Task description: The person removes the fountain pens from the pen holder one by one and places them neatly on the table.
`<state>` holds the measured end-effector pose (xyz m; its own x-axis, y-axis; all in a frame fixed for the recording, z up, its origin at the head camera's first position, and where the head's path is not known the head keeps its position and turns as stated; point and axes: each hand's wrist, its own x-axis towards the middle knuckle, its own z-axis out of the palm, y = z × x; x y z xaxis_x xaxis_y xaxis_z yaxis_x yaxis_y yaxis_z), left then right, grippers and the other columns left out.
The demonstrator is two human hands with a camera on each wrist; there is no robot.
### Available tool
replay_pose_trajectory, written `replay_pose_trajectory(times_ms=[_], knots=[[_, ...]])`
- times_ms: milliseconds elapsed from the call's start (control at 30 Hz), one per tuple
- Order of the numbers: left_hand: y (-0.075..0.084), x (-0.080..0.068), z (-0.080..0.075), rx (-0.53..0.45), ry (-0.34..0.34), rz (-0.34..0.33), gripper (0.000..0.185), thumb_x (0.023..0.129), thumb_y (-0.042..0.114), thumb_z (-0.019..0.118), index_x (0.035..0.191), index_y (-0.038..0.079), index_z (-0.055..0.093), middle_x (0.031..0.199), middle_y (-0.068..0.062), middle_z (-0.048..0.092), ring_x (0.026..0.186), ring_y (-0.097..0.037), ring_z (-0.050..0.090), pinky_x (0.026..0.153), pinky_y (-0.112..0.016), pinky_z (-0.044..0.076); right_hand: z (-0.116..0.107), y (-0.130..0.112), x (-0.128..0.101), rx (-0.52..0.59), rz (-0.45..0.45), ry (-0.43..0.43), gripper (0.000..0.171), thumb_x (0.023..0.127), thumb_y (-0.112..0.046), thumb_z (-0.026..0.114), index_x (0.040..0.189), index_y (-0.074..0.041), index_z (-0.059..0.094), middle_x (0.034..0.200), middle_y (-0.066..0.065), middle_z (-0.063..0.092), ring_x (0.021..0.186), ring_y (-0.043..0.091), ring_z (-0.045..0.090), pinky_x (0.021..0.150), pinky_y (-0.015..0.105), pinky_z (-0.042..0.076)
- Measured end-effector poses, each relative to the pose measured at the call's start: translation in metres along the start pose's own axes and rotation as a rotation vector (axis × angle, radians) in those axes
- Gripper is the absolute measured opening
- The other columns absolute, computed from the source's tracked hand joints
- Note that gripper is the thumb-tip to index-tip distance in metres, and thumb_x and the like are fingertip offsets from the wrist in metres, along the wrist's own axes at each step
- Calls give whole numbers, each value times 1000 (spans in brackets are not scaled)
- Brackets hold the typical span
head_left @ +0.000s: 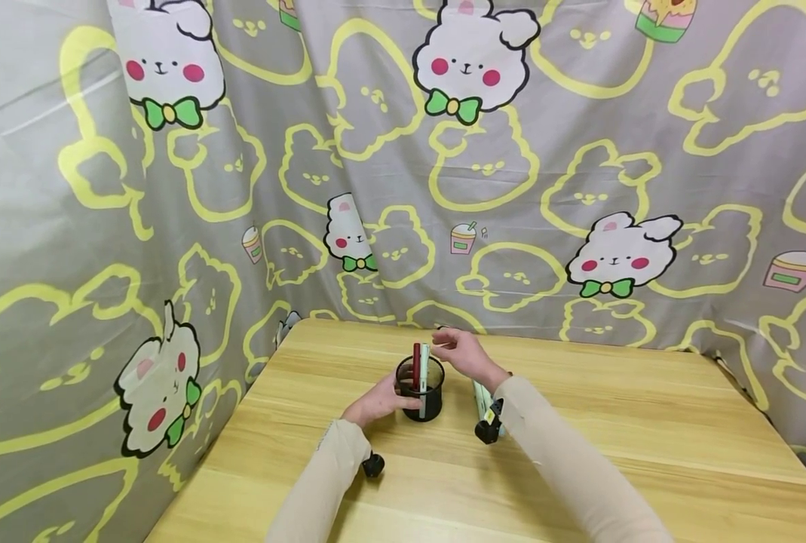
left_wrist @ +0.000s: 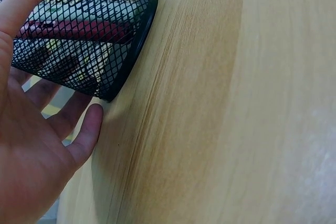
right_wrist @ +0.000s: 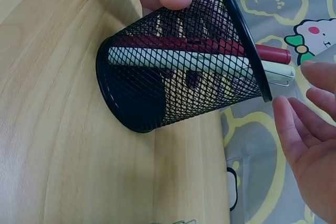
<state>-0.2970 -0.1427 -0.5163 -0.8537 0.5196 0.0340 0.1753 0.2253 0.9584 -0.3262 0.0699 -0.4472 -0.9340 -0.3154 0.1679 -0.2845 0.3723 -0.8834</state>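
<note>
A black mesh pen cup (head_left: 433, 407) stands upright on the wooden table, and my left hand (head_left: 378, 400) grips its side, thumb in front and fingers round the back. Inside lean a red pen (right_wrist: 274, 53) and a pale green pen (right_wrist: 279, 70), side by side, their top ends sticking out past the rim. My right hand (head_left: 467, 354) is beside the cup's mouth, fingers loosely bent and holding nothing. In the right wrist view, its fingertips (right_wrist: 282, 109) are close to the rim and the green pen's end.
Pale green pens (head_left: 480, 398) lie on the table (head_left: 579, 422) to the right of the cup, partly hidden under the right wrist. A grey curtain (head_left: 389, 181) with cartoon rabbits hangs along the table's back and left edges. Small black cameras (head_left: 373, 464) are worn on the wrists.
</note>
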Motion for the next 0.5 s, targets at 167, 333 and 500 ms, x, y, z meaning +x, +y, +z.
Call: replay_pose_trajectory(times_ms=[167,333,500], knots=[[16,-8,1,4,3,-7,72,83,7,72,143,2,33,132,-12,49,118,-26,49,100,-43,36,2,-7,-3,33,-35,-19,31,90,-5,63,120,5,60,116,22,61,101,33,61,77,35,53],[30,-14,1,1,-15,-16,71,84,5,70,143,0,31,132,-15,48,119,-28,48,100,-43,36,4,1,3,24,-17,-27,32,90,-8,64,121,1,61,115,17,63,102,29,61,78,33,52],[24,-9,-1,-9,-34,-6,75,84,4,70,146,1,26,138,-17,42,121,-30,45,101,-44,35,6,3,4,20,-5,-26,32,90,-10,65,120,-1,62,115,15,63,102,28,60,80,36,52]])
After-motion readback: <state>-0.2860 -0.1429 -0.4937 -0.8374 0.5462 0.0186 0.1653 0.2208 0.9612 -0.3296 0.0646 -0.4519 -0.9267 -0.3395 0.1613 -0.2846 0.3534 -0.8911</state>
